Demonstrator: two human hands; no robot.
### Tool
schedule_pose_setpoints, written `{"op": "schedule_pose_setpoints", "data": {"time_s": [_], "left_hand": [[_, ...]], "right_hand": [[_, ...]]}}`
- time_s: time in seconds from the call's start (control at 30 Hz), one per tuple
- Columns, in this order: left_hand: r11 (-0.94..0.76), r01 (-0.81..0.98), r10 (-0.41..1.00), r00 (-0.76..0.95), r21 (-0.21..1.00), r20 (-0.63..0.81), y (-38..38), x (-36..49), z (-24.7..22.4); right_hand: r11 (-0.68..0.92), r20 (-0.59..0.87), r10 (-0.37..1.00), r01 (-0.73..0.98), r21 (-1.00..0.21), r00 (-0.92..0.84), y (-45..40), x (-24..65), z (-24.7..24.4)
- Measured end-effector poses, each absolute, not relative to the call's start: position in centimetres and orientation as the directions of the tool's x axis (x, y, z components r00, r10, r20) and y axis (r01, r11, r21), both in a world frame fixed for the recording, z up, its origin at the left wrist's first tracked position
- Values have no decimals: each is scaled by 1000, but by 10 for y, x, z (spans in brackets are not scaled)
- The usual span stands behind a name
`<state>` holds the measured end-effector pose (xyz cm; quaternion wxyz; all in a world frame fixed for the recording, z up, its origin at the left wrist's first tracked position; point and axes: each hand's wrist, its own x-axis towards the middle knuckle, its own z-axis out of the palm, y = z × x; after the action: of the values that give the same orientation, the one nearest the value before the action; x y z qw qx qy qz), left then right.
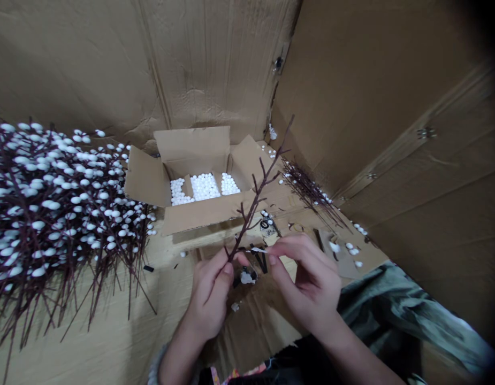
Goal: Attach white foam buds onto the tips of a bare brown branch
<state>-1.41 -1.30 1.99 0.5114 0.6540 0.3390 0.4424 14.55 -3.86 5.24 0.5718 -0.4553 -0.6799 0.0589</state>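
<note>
So I've got a brown branch (pixel 253 207) pinched in my left hand (pixel 211 294), base just below the middle of the frame, tip angling up and to the right. My right hand (pixel 307 278) is just beside it, thumb and finger closed on a tiny white sliver (pixel 260 250) pointing at the stem; can't tell if it's actually touching. My hands are near each other but apart. Mid-frame there's an open cardboard box (pixel 203 215) with white balls (pixel 205 187) inside. The left side is a big heap of white-tipped stems (pixel 58 203), and right of centre lies a bundle of thin dark twigs (pixel 309 190). Crumpled green cloth (pixel 400 305) lower right.
</note>
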Motion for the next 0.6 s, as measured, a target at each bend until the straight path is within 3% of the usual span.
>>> {"op": "schedule_pose_setpoints", "data": {"time_s": [0.6], "left_hand": [[-181,-74,927,320,981,195,-13,-14,19]], "right_hand": [[598,753,658,620,-508,-18,-37,145,51]]}}
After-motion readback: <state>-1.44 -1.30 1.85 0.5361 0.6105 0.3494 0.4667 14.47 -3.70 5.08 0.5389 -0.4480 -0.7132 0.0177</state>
